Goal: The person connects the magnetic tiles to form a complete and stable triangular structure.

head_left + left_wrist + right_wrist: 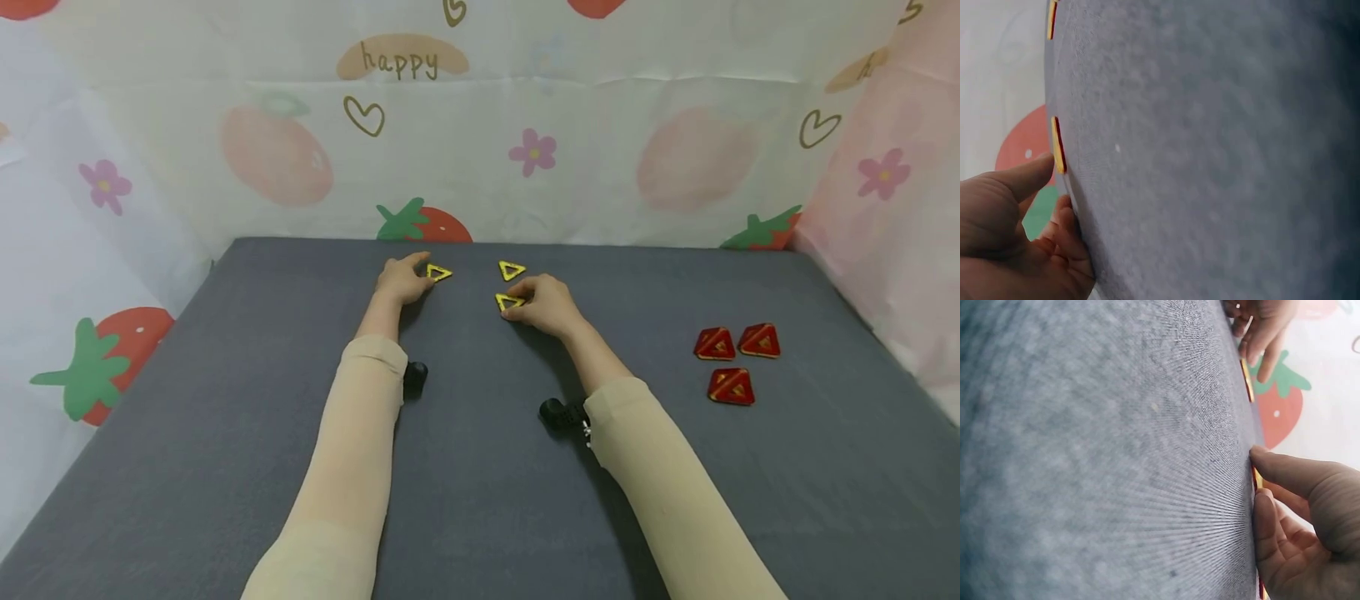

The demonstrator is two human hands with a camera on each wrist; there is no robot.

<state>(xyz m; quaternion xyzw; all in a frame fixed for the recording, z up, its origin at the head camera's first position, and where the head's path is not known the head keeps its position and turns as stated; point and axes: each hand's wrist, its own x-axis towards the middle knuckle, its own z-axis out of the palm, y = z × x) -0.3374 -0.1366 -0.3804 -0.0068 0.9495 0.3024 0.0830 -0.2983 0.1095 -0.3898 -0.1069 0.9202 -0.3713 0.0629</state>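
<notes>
My left hand (405, 282) is at the back of the table beside a yellow open-centred triangle piece (446, 272). In the left wrist view its thumb touches the end of that flat piece (1059, 147), with a red underside edge showing. The fingers are spread rather than closed round it. To the right, my right hand (550, 307) pinches another yellow triangle piece (509, 297) between thumb and fingertips, low at the cloth. The right wrist view shows only a sliver of this piece (1257, 480) between the digits. A third yellow triangle (512, 264) lies just behind it.
Three red triangular pieces with gold marks, one of them nearest (731, 387), lie grouped on the right of the grey cloth-covered table (225, 417). A printed curtain (480, 167) rises behind the far edge and along both sides.
</notes>
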